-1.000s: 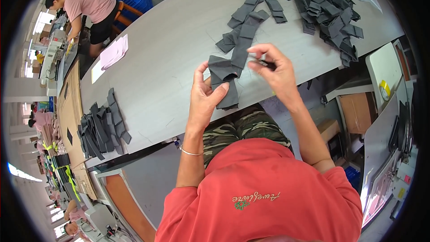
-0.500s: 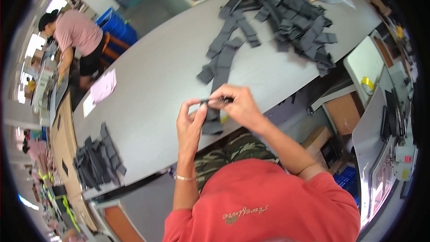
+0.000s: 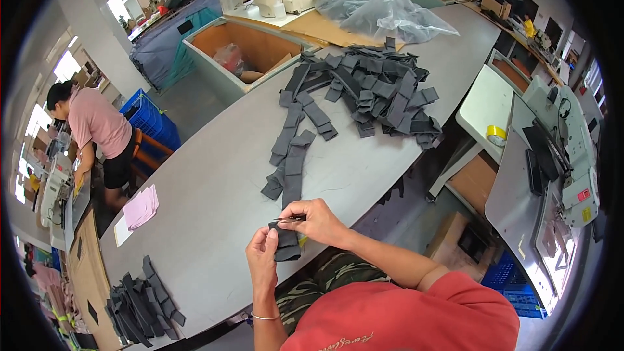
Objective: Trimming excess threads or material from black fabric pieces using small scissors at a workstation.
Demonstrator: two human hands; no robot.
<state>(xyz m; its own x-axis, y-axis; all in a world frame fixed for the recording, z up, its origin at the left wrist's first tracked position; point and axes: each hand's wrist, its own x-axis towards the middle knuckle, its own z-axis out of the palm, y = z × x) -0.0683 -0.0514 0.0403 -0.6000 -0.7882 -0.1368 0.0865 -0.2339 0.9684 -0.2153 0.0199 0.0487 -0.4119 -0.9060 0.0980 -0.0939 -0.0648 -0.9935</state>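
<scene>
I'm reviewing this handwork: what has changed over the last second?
The right hand, holding a small dark tool, has moved left to the dark strip, close to the left hand, which now pinches the strip's edge. The camera view has swung too. The large pile and small pile of strips lie as before.

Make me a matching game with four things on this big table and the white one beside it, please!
Things:
1. Tape roll
2. Paper stack
3. Bigger strip pile
4. Smaller strip pile

Matches:
A. Near the clear plastic
B. Yellow
C. At the big table's near-left corner
D. Pink on top

Pairs: 1-B, 2-D, 3-A, 4-C
</scene>
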